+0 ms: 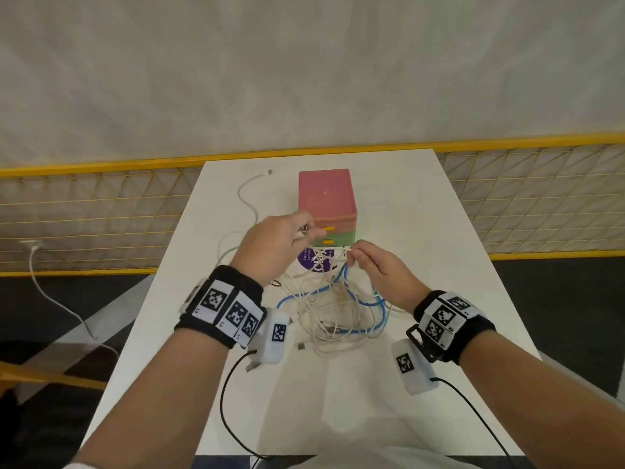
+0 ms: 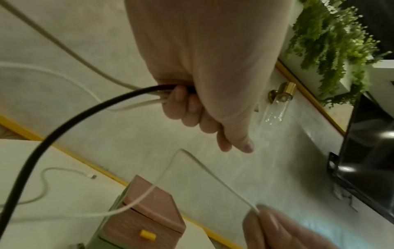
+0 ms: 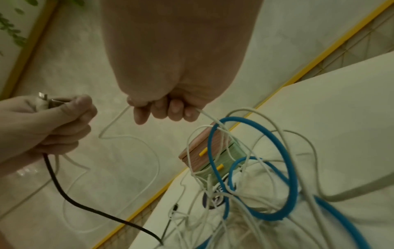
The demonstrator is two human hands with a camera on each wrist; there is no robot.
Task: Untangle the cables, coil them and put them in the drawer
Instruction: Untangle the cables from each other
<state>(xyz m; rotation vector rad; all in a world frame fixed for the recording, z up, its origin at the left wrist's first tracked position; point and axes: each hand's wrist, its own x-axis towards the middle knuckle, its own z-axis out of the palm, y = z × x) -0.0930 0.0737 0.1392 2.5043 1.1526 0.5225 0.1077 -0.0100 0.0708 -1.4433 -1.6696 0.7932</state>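
Observation:
A tangle of white cables (image 1: 333,313) with a blue cable (image 1: 367,304) woven through it lies mid-table, in front of a small drawer unit (image 1: 326,198) with a pink top drawer and a green one below, both closed. My left hand (image 1: 306,230) is raised above the heap and grips the plug ends of a black cable (image 2: 64,126) and white cables. My right hand (image 1: 353,253) pinches a thin white cable (image 3: 115,123) lifted out of the heap. The blue cable (image 3: 285,151) loops just below the right hand (image 3: 166,109).
The white table (image 1: 422,231) also carries a loose white cable (image 1: 247,198) that curves to its far left corner. A purple-printed white sheet (image 1: 309,262) lies under the tangle. A yellow mesh fence (image 1: 101,211) runs behind the table. Another white cable (image 1: 50,296) hangs off to the left.

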